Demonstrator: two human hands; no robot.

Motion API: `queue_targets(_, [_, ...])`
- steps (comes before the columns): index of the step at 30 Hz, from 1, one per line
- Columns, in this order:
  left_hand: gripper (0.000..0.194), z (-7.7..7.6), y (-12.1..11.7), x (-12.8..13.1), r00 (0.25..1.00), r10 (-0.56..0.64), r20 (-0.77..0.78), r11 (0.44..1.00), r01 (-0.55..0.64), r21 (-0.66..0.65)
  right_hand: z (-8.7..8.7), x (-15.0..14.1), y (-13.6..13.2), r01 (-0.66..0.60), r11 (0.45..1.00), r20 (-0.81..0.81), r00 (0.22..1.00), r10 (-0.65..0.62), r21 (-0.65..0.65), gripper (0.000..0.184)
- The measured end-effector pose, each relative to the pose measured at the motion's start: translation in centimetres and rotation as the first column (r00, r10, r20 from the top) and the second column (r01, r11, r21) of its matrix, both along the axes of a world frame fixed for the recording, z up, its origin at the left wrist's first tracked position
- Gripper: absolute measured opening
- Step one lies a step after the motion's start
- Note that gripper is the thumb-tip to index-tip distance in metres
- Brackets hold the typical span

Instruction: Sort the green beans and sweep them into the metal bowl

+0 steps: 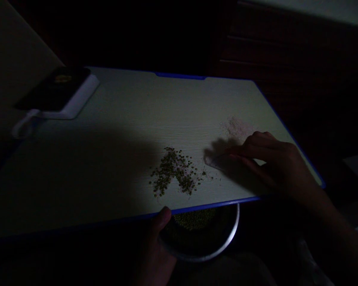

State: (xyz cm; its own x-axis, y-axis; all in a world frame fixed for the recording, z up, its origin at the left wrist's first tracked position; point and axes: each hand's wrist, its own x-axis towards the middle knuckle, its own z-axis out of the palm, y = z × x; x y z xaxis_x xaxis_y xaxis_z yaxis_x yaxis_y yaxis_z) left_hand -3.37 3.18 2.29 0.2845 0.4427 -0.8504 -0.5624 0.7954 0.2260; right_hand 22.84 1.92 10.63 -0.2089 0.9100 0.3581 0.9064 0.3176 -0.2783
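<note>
Right hand [273,157] has a small clear piece [219,162] pinched low at the board [122,99], likely for control. Beans [167,165] sit near the board's front edge; bowl [234,230] pokes out under it, handy I guess. Left hand [159,252]'s at that edge, can't tell if gripping.

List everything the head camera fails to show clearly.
All in the head view:
- Bowl: far part hidden beneath the board.
- Small tool: grip end covered by the right hand's fingers.
- Left hand: fingers beyond the thumb lost in darkness.
- Yellowish mark on the box: too blurred and dim to read.
</note>
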Motion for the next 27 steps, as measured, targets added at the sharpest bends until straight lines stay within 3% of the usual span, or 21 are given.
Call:
queue_targets(6, [0.042, -0.4, 0.0, -0.2, 1.000, 0.025, 0.017, 1.000, -0.025, -0.014, -0.1, -0.1, 0.5, -0.003, 1.000, 0.142, 0.990, -0.002, 0.031, 0.019])
queue_targets(10, [0.030, -0.1, 0.1, -0.1, 0.997, 0.074, -0.025, 0.995, -0.075, -0.061, 0.1, -0.1, -0.2, -0.061, 0.998, 0.057, 0.997, 0.060, 0.019, 0.017])
queue_targets(14, [0.021, -0.1, 0.0, -0.1, 0.997, 0.074, 0.004, 0.996, -0.074, -0.049, 0.4, -0.1, -0.9, 0.010, 1.000, 0.041, 0.999, -0.010, 0.011, 0.015])
queue_targets(20, [0.033, -0.4, 0.0, 0.0, 0.999, 0.038, 0.021, 0.999, -0.039, 0.020, 0.4, -0.5, -1.0, -0.007, 1.000, 0.135, 0.991, 0.008, -0.013, 0.021])
queue_targets(27, [0.046, -0.3, -0.2, -0.4, 0.999, -0.047, 0.017, 0.997, 0.046, 0.058, 0.7, -0.8, -1.5, -0.060, 0.998, 0.081, 0.995, 0.061, -0.010, 0.012])
